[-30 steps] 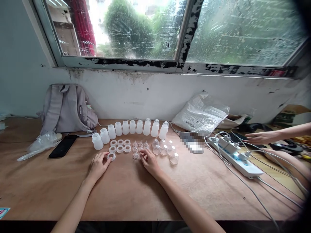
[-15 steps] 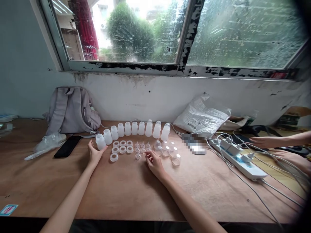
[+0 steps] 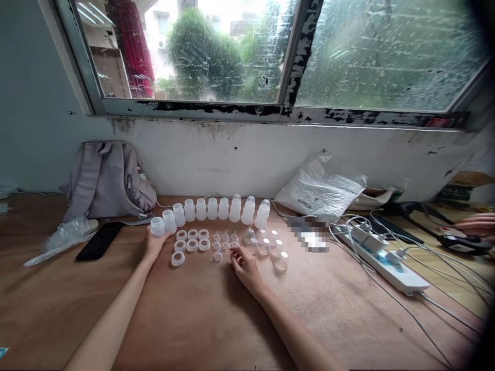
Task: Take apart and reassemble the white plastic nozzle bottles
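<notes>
Head view: our left hand (image 3: 155,245) has closed in on the leftmost bottle (image 3: 157,227), where a moment ago its fingers stood spread beside it. Now they wrap the lower part of the bottle, which stands upright at the left end of a curved row of 10; the 3 at the right end wear clear domes. Our right hand (image 3: 244,265) has barely moved, its fingers curled and narrow at the right side of the clear nipples (image 3: 218,256); we cannot tell whether they pinch any. White rings (image 3: 178,258), 7 of them, lie between our hands, and clear caps (image 3: 280,262) sit to the right. At the far right, another person's hand (image 3: 477,224) has drawn back towards the edge of our view.

Our worktop (image 3: 185,314) is reddish-brown wood with a soft sheen. We see a grey backpack (image 3: 106,180), a dark phone (image 3: 99,241) and a crumpled clear bag (image 3: 64,239) on the left, and a silvery pouch (image 3: 320,188) and a white power strip (image 3: 390,265) trailing cables on the right. Behind stands a stained white wall (image 3: 216,154) under a window (image 3: 216,51) with speckled glass and a peeling frame.
</notes>
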### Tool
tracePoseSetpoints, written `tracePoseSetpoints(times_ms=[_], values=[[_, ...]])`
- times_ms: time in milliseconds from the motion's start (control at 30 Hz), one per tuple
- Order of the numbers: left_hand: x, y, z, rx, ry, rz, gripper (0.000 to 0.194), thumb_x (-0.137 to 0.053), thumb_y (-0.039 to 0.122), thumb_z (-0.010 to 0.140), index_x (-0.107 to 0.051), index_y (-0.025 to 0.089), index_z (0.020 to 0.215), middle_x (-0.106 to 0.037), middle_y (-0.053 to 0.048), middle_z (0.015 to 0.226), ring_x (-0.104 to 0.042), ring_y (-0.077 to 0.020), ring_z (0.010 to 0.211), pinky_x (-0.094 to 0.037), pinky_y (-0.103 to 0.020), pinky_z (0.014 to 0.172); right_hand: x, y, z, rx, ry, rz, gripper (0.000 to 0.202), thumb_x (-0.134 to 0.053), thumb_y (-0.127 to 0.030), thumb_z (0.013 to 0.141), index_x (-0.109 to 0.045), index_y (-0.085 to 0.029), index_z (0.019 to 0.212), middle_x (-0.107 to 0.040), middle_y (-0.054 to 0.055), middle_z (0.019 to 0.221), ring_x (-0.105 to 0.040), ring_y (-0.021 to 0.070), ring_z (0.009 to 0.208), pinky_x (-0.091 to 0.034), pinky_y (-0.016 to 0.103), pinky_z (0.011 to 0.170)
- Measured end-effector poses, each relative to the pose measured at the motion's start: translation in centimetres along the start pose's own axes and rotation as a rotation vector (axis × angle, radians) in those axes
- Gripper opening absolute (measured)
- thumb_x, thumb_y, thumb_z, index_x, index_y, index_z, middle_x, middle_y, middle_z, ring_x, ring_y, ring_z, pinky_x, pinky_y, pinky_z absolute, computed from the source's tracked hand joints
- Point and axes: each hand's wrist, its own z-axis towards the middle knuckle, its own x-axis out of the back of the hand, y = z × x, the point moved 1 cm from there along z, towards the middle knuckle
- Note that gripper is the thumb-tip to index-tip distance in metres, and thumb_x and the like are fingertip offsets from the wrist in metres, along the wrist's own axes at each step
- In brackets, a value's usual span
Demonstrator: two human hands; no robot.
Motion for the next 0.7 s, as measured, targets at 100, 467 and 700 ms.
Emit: tracePoseSetpoints(times_ms=[100, 467, 700], values=[[-0.2, 0.0, 0.3, 0.03, 0.068, -0.049, 0.059, -0.07, 0.036, 0.053, -0.041, 0.015, 0.101, -0.055, -0.009, 0.098, -0.055, -0.0247, 0.092, -0.045, -0.035, 0.074, 0.0, 0.0, 0.1, -0.005, -0.004, -0.009, 0.016, -0.042, -0.016, 0.078, -0.055, -0.021, 0.086, -0.059, 0.002, 0.076, -0.054, 0.013, 0.063, -0.044, 0.024, 0.059], [-1.4, -0.1, 1.7, 0.014, 0.167, -0.087, 0.063, -0.071, 0.037, 0.049, -0.042, 0.015, 0.1, -0.052, -0.011, 0.099, -0.054, -0.0294, 0.092, -0.043, -0.041, 0.075, 0.1, -0.2, 0.2, -0.033, -0.003, 0.016, 0.015, -0.043, -0.016, 0.077, -0.055, -0.022, 0.084, -0.059, 0.002, 0.074, -0.053, 0.0122, 0.059, -0.044, 0.023, 0.057], [1.4, 3.5, 0.4, -0.293, 0.384, -0.002, 0.082, -0.068, 0.039, 0.057, -0.028, 0.012, 0.122, -0.033, -0.019, 0.126, -0.029, -0.0325, 0.12, -0.024, -0.046, 0.098, 0.0, 0.0, 0.0, -0.033, -0.02, 0.014, 0.016, -0.042, -0.015, 0.078, -0.054, -0.021, 0.087, -0.057, 0.002, 0.076, -0.053, 0.0116, 0.062, -0.043, 0.023, 0.058]])
